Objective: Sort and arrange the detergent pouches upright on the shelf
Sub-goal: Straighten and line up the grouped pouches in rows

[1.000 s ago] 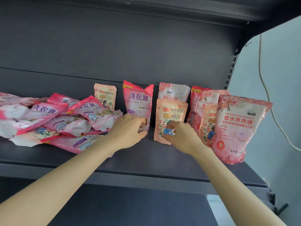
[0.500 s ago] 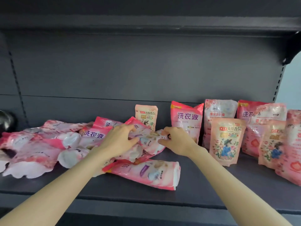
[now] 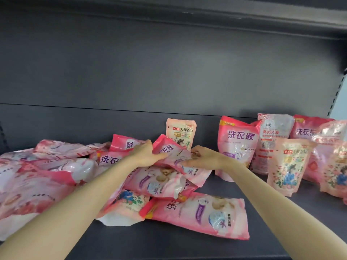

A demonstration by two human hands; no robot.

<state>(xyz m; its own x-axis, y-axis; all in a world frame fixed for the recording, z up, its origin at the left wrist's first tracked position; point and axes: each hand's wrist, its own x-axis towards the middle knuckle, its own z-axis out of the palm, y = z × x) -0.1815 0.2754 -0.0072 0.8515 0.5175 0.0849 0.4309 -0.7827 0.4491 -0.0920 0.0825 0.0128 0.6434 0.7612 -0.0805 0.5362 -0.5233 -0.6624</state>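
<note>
Dark grey metal shelf [image 3: 187,246], so: glossy pink plastic detergent pouch [image 3: 174,152] tilted on a messy heap of flat pink pouches [image 3: 47,175], left hand [image 3: 144,154] and right hand [image 3: 205,158] fingers both grasping it. Upright pink pouches [image 3: 238,145] line the right.

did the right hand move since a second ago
Yes. The right hand left the front peach pouch and went left past the standing pink pouch onto a tilted pouch.

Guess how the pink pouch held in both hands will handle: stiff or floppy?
Probably floppy: the pink pouch creases between the left hand and right hand. Glossy film looks slippery. Liquid-like bulges suggest it may sag or tip when stood.
</note>
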